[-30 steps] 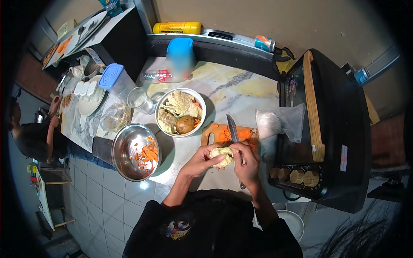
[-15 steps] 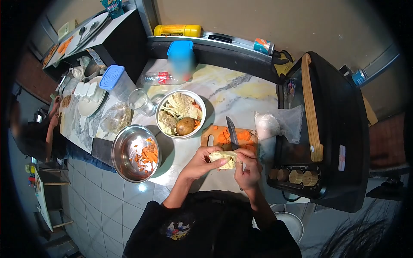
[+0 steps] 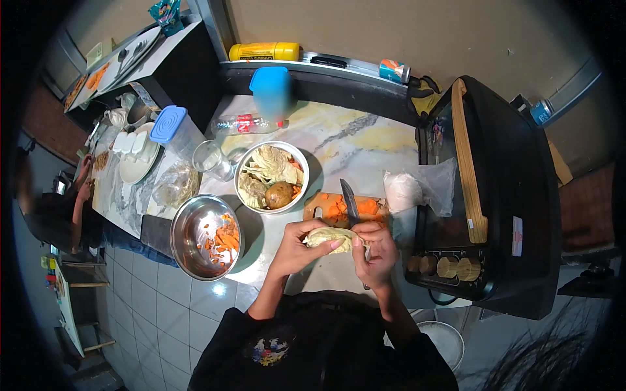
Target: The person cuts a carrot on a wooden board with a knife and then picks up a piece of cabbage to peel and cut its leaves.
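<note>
Cabbage piece: where is it?

You hold it in the air at the near edge of the cutting board, between both hands.

And each hand?

Your left hand is curled around it from the board's near left. Your right hand is closed on the knife, thumb touching the leaf, blade pointing away across the board.

Around the board?

On it lie carrot pieces. A white bowl stands just left of it on the surface, a steel bowl farther left.
</note>
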### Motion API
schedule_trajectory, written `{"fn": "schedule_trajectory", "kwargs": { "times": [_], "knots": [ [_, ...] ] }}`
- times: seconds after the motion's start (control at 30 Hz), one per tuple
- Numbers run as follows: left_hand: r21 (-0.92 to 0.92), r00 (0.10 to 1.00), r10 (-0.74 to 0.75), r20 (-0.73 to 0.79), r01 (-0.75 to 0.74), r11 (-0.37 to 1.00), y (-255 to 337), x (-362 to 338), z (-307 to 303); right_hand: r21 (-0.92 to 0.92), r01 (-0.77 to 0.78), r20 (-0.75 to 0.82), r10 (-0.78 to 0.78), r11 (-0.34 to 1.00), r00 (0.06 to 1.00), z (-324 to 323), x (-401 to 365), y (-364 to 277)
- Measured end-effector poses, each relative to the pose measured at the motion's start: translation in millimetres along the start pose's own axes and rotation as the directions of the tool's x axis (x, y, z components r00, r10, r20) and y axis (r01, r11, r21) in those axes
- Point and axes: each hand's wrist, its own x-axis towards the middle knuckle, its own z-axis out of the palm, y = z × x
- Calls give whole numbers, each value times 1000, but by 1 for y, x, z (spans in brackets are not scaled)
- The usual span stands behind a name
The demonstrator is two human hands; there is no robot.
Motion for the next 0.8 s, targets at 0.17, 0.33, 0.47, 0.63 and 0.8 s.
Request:
{"fn": "schedule_trajectory", "kwargs": {
  "times": [0.17,0.33,0.47,0.63,0.8],
  "knots": [
    [168,996,91,-26,-85,982,6,0,-2,-140,-99,188,125,985,974,-11,23,-26],
    [263,994,110,-11,-103,959,16,2,-2,-383,23,419,152,923,895,-21,42,-38],
    [227,998,58,1,-56,972,9,3,1,-395,52,323,85,917,942,-17,30,-31],
    [42,999,-19,-28,20,999,3,1,16,-468,175,170,-106,866,980,-8,16,-18],
    [4,997,-66,-46,66,998,0,1,19,-495,152,117,-107,856,987,-8,16,-22]
  ]
}}
